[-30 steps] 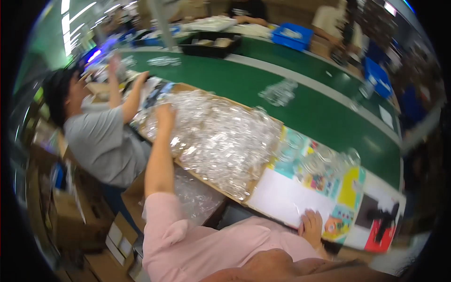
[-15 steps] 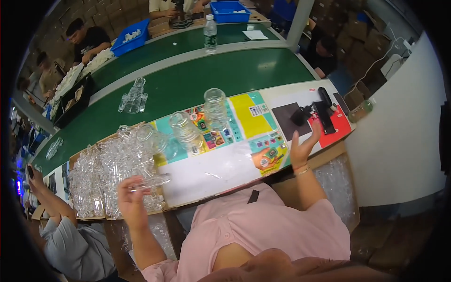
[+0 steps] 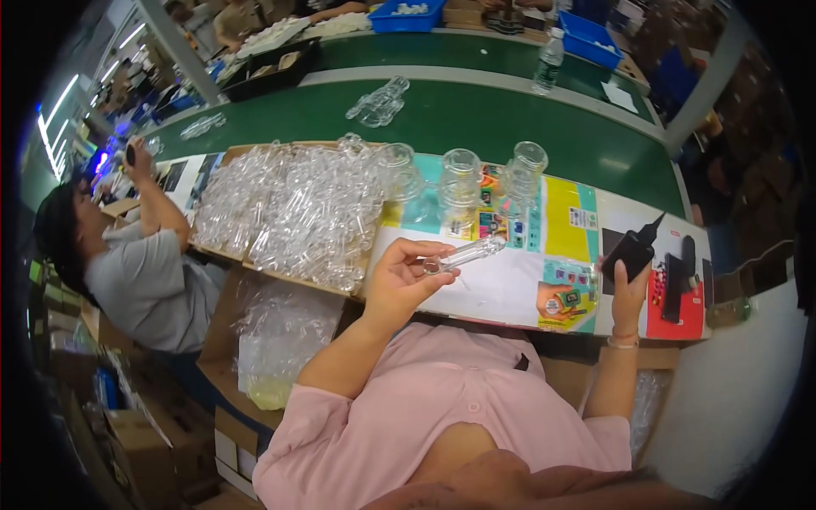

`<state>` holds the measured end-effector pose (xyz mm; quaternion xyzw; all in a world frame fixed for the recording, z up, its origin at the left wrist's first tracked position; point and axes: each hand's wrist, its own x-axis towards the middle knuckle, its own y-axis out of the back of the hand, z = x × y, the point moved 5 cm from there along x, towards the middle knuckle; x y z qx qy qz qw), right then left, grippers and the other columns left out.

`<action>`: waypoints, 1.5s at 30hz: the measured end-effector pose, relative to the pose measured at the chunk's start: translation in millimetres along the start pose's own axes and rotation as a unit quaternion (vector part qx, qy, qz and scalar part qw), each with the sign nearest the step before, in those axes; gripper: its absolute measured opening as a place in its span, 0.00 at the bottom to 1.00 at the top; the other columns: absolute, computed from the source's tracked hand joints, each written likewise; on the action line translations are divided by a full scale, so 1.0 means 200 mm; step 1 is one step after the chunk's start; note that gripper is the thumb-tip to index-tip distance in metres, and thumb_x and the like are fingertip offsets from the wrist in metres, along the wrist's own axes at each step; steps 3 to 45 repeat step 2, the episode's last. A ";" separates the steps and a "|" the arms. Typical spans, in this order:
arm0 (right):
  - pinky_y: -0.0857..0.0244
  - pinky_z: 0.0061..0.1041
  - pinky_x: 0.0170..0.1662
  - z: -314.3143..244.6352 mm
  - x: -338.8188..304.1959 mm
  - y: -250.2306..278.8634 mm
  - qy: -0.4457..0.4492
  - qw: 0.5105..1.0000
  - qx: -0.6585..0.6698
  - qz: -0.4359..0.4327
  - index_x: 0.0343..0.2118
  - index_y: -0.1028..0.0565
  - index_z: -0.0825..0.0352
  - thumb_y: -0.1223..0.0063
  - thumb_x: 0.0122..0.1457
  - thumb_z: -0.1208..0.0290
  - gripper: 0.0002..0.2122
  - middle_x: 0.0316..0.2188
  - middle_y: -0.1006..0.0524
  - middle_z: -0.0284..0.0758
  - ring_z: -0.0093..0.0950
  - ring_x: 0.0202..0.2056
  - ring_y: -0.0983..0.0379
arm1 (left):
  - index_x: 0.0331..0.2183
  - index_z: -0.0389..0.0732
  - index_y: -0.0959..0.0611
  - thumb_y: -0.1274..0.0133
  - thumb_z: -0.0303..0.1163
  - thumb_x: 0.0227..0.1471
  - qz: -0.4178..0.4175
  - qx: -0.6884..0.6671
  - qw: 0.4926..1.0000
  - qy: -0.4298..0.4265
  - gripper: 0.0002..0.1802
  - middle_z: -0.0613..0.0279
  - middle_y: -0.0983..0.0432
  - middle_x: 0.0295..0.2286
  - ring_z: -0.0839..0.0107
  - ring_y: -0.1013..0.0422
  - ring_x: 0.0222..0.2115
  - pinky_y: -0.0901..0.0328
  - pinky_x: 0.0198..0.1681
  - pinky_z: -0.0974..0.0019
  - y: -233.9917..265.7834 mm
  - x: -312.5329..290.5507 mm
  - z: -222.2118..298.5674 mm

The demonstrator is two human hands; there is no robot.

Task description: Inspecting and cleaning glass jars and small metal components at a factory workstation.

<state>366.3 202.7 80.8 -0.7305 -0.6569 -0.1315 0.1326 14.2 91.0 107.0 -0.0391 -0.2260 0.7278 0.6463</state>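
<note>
My left hand (image 3: 403, 285) is closed around one end of a transparent plastic tube-like piece (image 3: 473, 252), held over the white part of the printed board (image 3: 501, 293). In my right hand (image 3: 627, 302) is a black bottle with a pointed nozzle (image 3: 631, 253), its tip slanting up to the right. Beyond my hands stand three transparent round stacked pieces: one by the pile (image 3: 399, 174), a middle one (image 3: 460, 183) and a right one (image 3: 524, 174). To the left lies a big pile of transparent plastic parts (image 3: 306, 208) in a cardboard tray.
On the board's right end lie a black bar-shaped object (image 3: 673, 293) and small red bits on a red patch. Across the green conveyor (image 3: 476, 106) stand a water bottle (image 3: 549, 61) and blue bins (image 3: 589, 40). One transparent assembly (image 3: 379, 102) rests on it. A co-worker (image 3: 153, 263) sits at left.
The head view has turned left. My right hand, open before, has taken hold of the black bottle and lifted it. My left hand has brought the tube-like piece away from the pile, over the board.
</note>
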 end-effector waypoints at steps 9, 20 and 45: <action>0.37 0.31 0.47 -0.10 -0.06 -0.15 -0.067 0.972 0.026 -0.222 0.51 0.44 0.68 0.49 0.54 0.71 0.24 0.46 0.36 0.42 0.34 0.43 0.31 | 0.36 0.35 0.33 0.47 0.15 0.41 -0.003 0.017 0.999 -0.031 0.18 0.45 0.31 0.40 0.64 0.29 0.37 0.30 0.39 0.62 0.00 -0.01 0.02; 0.37 0.31 0.47 -0.10 -0.06 -0.15 -0.067 0.972 0.026 -0.222 0.51 0.44 0.68 0.49 0.54 0.71 0.24 0.46 0.36 0.42 0.34 0.43 0.31 | 0.36 0.35 0.33 0.47 0.15 0.41 -0.003 0.017 0.999 -0.031 0.18 0.45 0.31 0.40 0.64 0.29 0.37 0.30 0.39 0.62 0.00 -0.01 0.02; 0.37 0.31 0.47 -0.10 -0.06 -0.15 -0.067 0.972 0.026 -0.222 0.51 0.44 0.68 0.49 0.54 0.71 0.24 0.46 0.36 0.42 0.34 0.43 0.31 | 0.36 0.35 0.33 0.47 0.15 0.41 -0.003 0.017 0.999 -0.031 0.18 0.45 0.31 0.40 0.64 0.29 0.37 0.30 0.39 0.62 0.00 -0.01 0.02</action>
